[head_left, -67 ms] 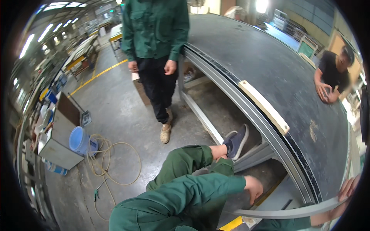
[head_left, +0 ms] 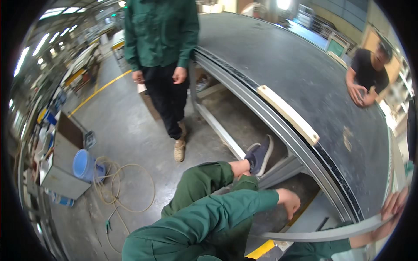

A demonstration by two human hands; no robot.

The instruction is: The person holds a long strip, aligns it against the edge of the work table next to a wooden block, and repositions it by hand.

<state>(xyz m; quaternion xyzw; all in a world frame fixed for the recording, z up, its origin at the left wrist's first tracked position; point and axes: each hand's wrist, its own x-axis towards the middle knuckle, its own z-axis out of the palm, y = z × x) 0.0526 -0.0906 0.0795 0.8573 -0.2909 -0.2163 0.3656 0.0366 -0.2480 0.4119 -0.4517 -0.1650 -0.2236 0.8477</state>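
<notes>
My left hand point(head_left: 289, 202) hangs loosely from its green sleeve beside my bent leg point(head_left: 198, 180), fingers pointing down and nothing seen in them. At the lower right, my right hand point(head_left: 393, 203) is closed over a long grey metal bar point(head_left: 313, 236), whose bend may come from the lens. The bar runs leftward from that hand, below the edge of a large dark-topped table point(head_left: 278, 65). My foot, in a dark blue shoe point(head_left: 262, 156), rests by the table's metal frame. A pale strip with holes point(head_left: 287, 114) lies along the table's near edge.
A person in a green jacket point(head_left: 161, 39) stands at the table's left end. Another person in a black shirt point(head_left: 370, 71) leans on its far right side. At left on the floor are a blue bucket point(head_left: 84, 164), a coiled hose point(head_left: 115, 199) and a cabinet point(head_left: 65, 174).
The whole view has shifted slightly, so the surroundings sit a little further left. My right hand still grips the bar, and my left hand keeps its loose pose.
</notes>
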